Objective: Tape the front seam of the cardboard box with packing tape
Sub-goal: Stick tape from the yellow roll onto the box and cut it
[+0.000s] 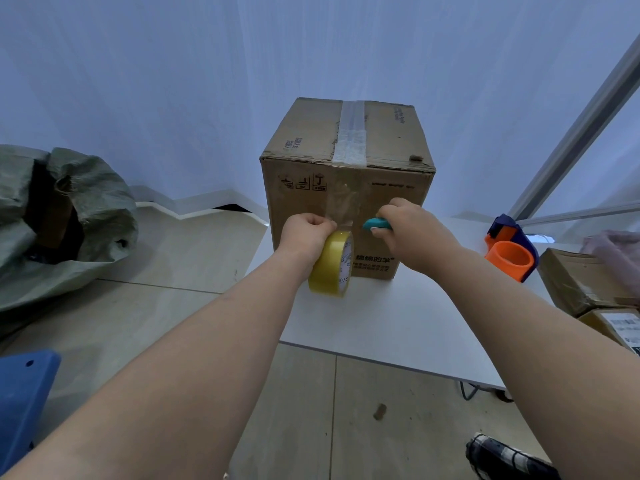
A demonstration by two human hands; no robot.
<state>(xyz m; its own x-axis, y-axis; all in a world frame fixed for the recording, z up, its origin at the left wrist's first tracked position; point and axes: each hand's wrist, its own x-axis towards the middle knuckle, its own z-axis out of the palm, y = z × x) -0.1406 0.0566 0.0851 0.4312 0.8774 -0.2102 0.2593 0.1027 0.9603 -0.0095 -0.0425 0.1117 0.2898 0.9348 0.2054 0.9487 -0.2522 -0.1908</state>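
I observe the cardboard box (346, 188) standing upright on the near left part of a white table (398, 327). A strip of clear tape (341, 202) runs down the middle of its front face from the top edge. The left hand (304, 233) pinches this strip at its lower end, fingers curled tight, with the yellowish tape roll (332, 266) hanging just below against the box front. The right hand (401, 223) is closed around a teal cutter (375, 224), its tip pointing at the strip just beside the left fingers. An older whitish tape band (351, 131) crosses the box top. To the right stand an orange and blue tape dispenser (510, 252) and smaller cartons (585, 285). A crumpled green woven sack (69, 216) lies on the tiled floor at left.
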